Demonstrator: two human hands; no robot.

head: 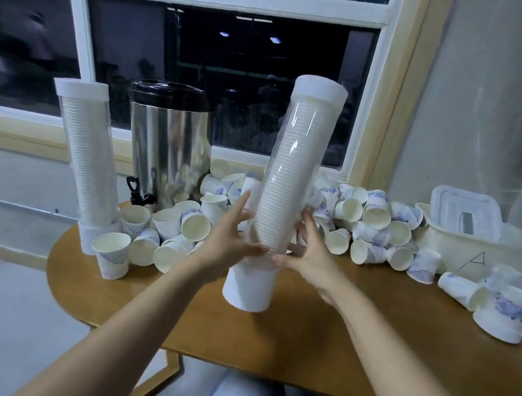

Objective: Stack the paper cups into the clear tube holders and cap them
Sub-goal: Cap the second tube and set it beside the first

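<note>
The tube [293, 175] stands near the middle of the table [348, 351], close to the front edge, and tilts so that its top leans right. It is filled nearly top to bottom with a stack [277, 200] of nested white cups. A white cap [321, 90] sits on its upper end, and a white base [248, 288] closes the lower end and appears to rest on the tabletop.

Both hands clasp the tube low down, just above the base. The left hand [231, 230] holds its left side, fingers reaching up along the clear wall and thumb wrapped across the front. The right hand [309, 251] holds the right side the same way – fingers up behind, thumb in front, the two thumbs almost meeting.

Behind and to both sides lie loose cups [370, 220], white with blue print, heaped along the back of the table, most on their sides and a few upright or upside down.

At the left end stands a second tube [88, 153], also full and capped, leaning slightly left. Just beside it is a steel urn [168, 144] with a black lid and a tap. At the right end sits a cream tub [468, 240] with a lid lying on top. A dark window [224, 68] runs behind it all.
</note>
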